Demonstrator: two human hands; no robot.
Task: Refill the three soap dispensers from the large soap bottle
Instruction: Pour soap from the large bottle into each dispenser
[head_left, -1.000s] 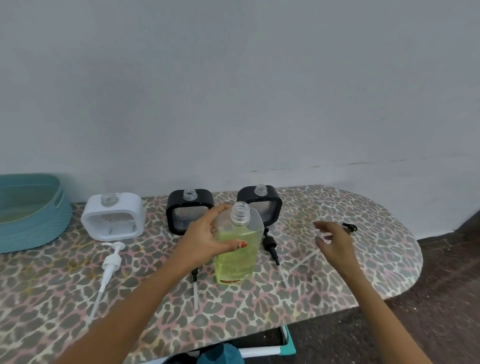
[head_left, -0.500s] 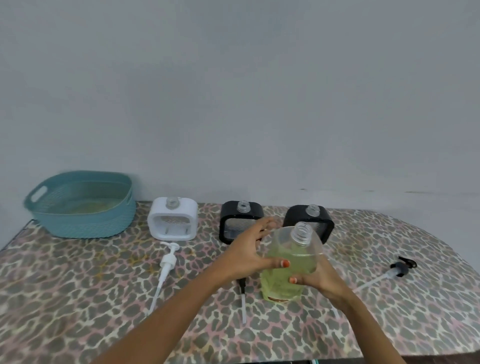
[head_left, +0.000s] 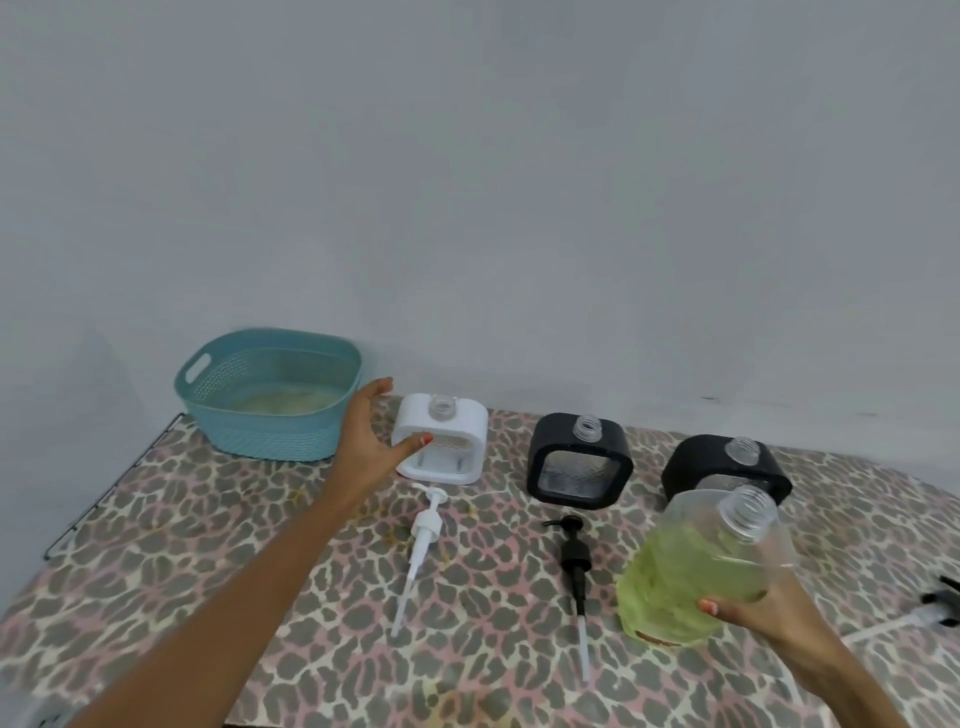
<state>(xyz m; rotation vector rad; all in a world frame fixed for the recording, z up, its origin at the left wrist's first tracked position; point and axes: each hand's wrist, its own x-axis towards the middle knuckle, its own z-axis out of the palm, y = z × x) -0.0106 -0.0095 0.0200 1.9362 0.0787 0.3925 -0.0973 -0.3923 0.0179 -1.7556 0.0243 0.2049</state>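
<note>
We see a change of hands. Half a second ago both hands were on the large soap bottle (head_left: 691, 571). Now the right hand (head_left: 769, 618) holds it alone, fingers curled round its lower body. The bottle, open-necked and over half full of yellow-green soap, leans with its neck up and to the right. We cannot tell whether its base still touches the table (head_left: 208, 545).

The left hand (head_left: 369, 441) has let go and reached out to the white dispenser (head_left: 441, 441). It is spread open at the dispenser's left side, gripping nothing, with the thumb tip at the front face. We judge that the white dispenser will be filled first and that this hand means to steady it.

The bottle is well to the right of that hand. The middle black dispenser (head_left: 579, 460) stands between them, and the bottle partly covers the right black dispenser (head_left: 727, 465). All three dispensers stand uncapped, so pouring can begin once the bottle is carried left. The white pump (head_left: 426, 535) and black pump (head_left: 574, 561) lie flat in front.
</note>
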